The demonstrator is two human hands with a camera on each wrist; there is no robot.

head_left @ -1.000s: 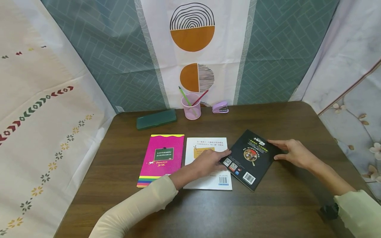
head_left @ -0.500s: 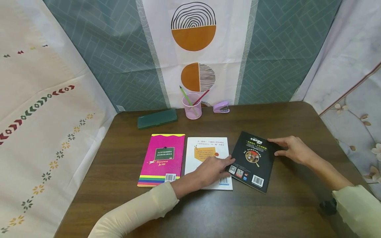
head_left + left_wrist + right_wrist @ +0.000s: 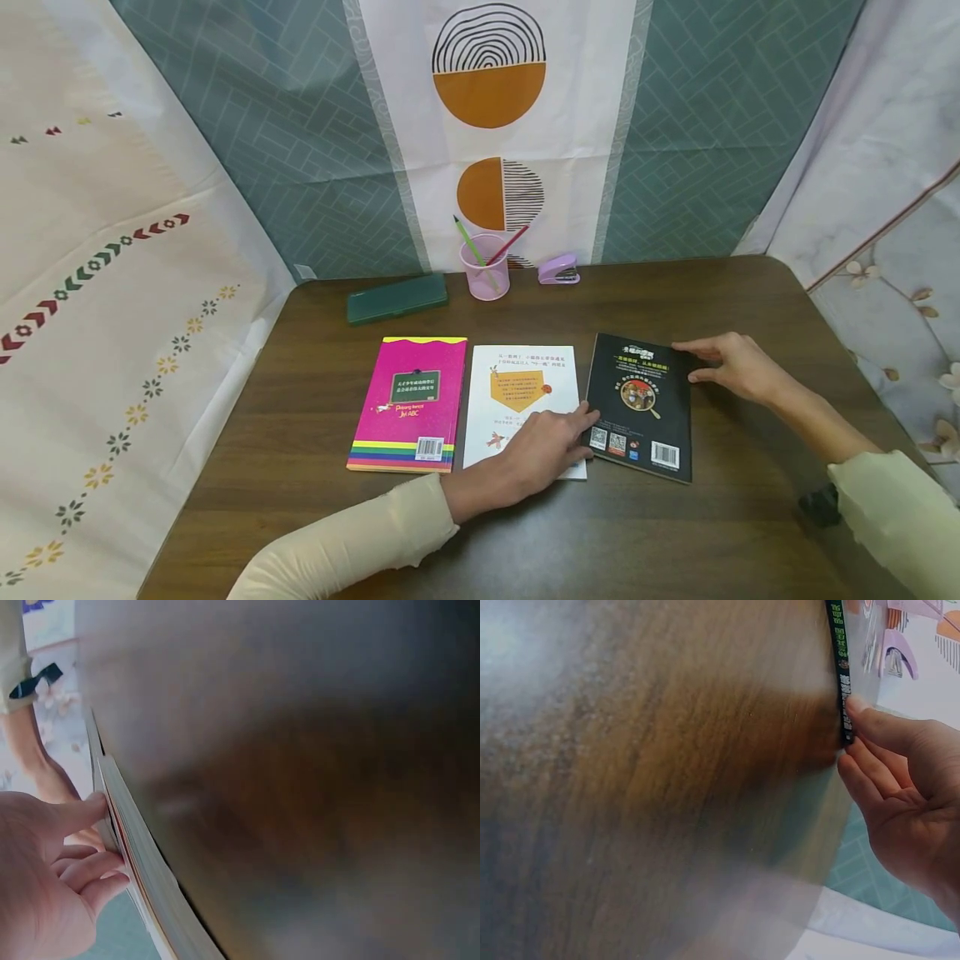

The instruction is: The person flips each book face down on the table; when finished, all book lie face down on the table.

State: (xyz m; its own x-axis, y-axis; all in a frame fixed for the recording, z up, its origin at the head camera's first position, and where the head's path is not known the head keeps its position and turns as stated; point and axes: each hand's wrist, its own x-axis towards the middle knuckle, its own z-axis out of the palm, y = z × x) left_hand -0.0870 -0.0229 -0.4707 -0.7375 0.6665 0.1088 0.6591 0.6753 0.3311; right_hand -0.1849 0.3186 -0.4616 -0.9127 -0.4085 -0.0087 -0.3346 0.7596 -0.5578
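A black book [image 3: 638,392] lies on the table in the head view, turned slightly, right of a white book [image 3: 517,383]. At its right edge, near the far corner, my right hand [image 3: 731,367] touches it with thumb and fingers. In the right wrist view the thumb of the right hand [image 3: 907,772] rests against the black book's spine [image 3: 841,667]. My left hand [image 3: 543,450] reaches over the white book and touches the black book's left edge. The left wrist view shows the left hand [image 3: 52,862] beside the book edges [image 3: 142,855]. A pink book [image 3: 412,400] lies left of the white one.
Behind the books stand a green pencil case [image 3: 397,298], a pink pen cup [image 3: 486,271] with a green and a red pencil, and a purple stapler [image 3: 558,269]. The brown table [image 3: 585,550] meets a patterned cloth [image 3: 300,167] at the back.
The black book has rotated from a clear slant to nearly straight, its near end swinging right. My left hand has shifted slightly right and nearer with it; the right hand stays at the right edge.
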